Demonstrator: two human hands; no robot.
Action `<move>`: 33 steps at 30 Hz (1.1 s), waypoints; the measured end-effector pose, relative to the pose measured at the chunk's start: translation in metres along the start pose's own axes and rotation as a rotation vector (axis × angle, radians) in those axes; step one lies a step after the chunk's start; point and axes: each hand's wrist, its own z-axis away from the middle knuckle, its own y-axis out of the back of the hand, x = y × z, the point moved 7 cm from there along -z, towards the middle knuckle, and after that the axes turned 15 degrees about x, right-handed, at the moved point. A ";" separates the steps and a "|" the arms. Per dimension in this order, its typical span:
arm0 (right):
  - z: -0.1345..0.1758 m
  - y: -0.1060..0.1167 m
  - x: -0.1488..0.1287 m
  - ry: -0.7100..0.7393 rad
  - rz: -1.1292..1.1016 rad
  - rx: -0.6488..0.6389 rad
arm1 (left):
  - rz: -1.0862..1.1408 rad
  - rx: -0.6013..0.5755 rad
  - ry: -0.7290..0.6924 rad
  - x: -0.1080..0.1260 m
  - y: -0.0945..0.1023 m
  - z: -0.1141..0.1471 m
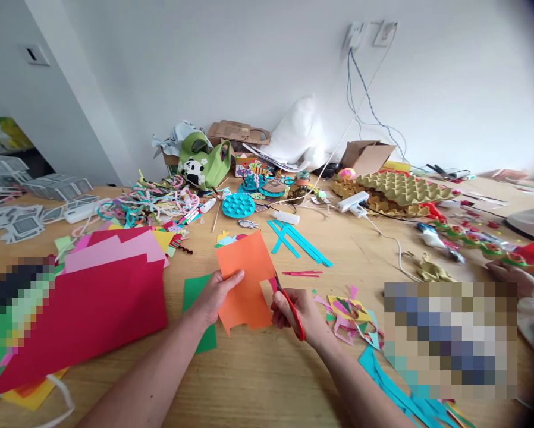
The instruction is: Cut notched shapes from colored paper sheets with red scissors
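Orange paper (244, 285) in the left hand (217, 295); a jar (299, 189) with indistinct contents.

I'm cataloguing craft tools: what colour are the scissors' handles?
Red. The scissors' handles show best in the head view, at the right hand.

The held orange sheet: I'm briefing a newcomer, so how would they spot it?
Above the wooden table, find the left hand. It holds the orange sheet, beside scissors in the right hand. Unlike the green sheet lying nearby, it is held up and has a jagged edge.
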 end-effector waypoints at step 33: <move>-0.001 0.000 0.000 -0.045 -0.003 0.028 | -0.009 -0.041 -0.013 0.000 -0.004 0.001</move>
